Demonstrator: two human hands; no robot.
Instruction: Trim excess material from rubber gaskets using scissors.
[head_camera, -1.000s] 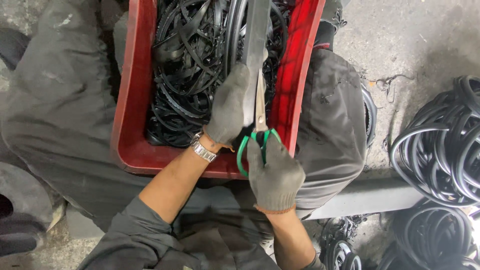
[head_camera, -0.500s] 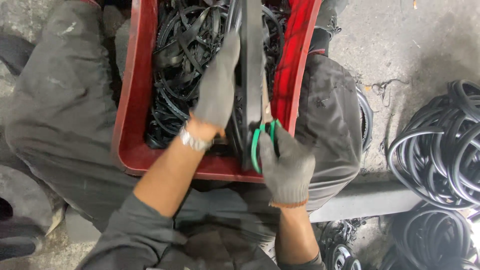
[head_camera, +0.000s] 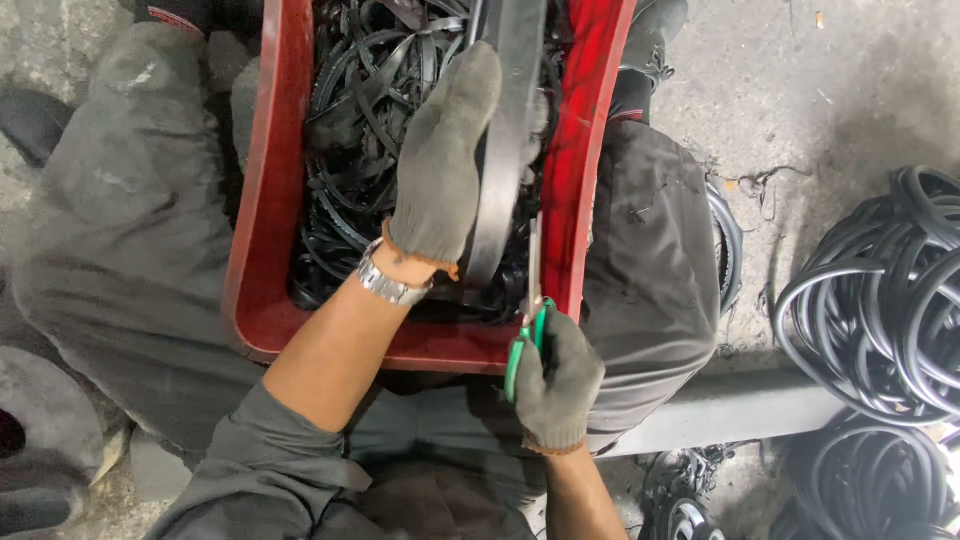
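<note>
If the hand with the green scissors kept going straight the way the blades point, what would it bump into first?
Probably the black rubber strip held by the left hand. The right hand points its scissors up along it, over the red crate. Depth is hard to judge.

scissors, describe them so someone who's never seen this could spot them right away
Find the red crate of black rubber strips on the person's lap. At its near right corner the gloved right hand grips the scissors, blades pointing up along a wide black strip. Their green handles are the only green here.
</note>
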